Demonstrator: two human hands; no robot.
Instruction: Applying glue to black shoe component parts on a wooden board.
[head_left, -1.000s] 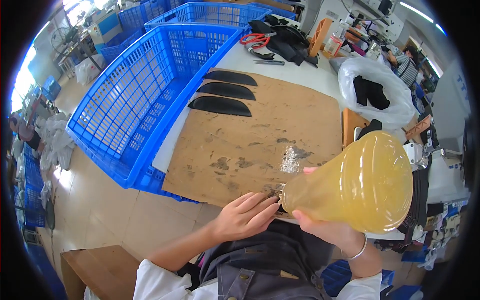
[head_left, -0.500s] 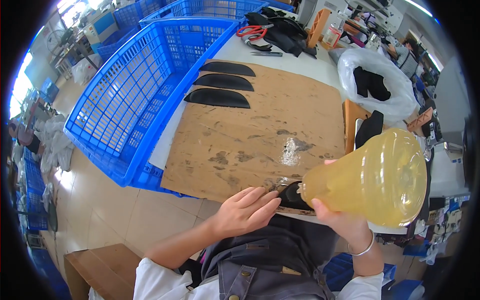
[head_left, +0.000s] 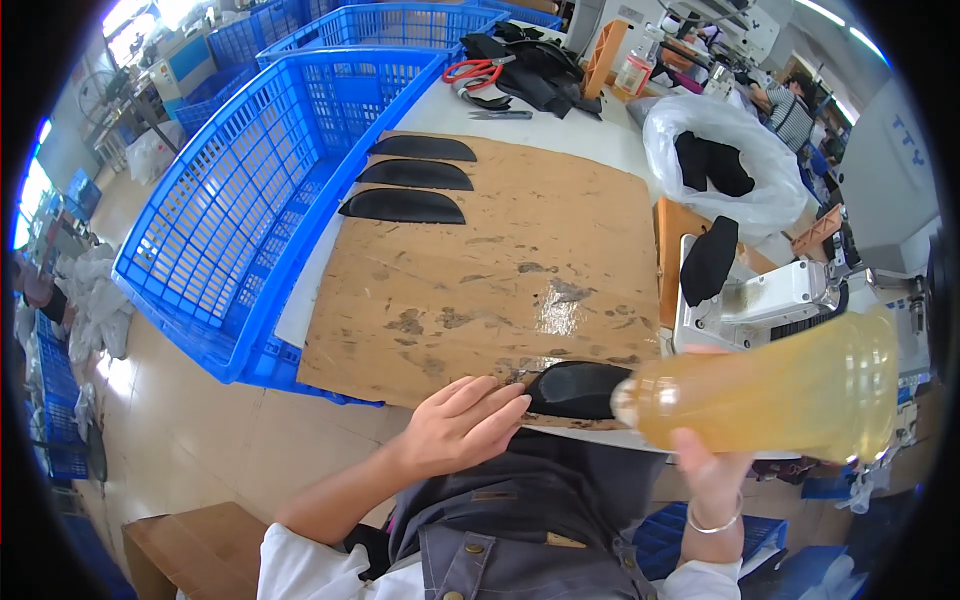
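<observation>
A dark, curved black piece [head_left: 575, 390] lies at the near edge of the brown cardboard [head_left: 480, 290], its upper face partly shiny. My left hand [head_left: 465, 425] lies with fingers stretched out, its fingertips at the piece's left end; the thumb is hidden. In my right hand [head_left: 708, 465] is a clear plastic bottle [head_left: 770, 390] of yellowish liquid, tipped on its side. Its pale mouth points left, at the right end of the black piece; whether they touch I cannot tell. Three similar black pieces [head_left: 403, 206] lie in a column at the cardboard's far left.
A large blue plastic basket [head_left: 190, 230] stands along the left of the white table. Red-handled scissors [head_left: 475, 70] and dark scraps lie at the back. To the right are a clear plastic bag [head_left: 780, 190] with black pieces in it and a sewing machine [head_left: 770, 290].
The bottle has moved right along the black piece, uncovering more of its surface. My left hand stays by the piece's left end. The whole view has shifted slightly.
</observation>
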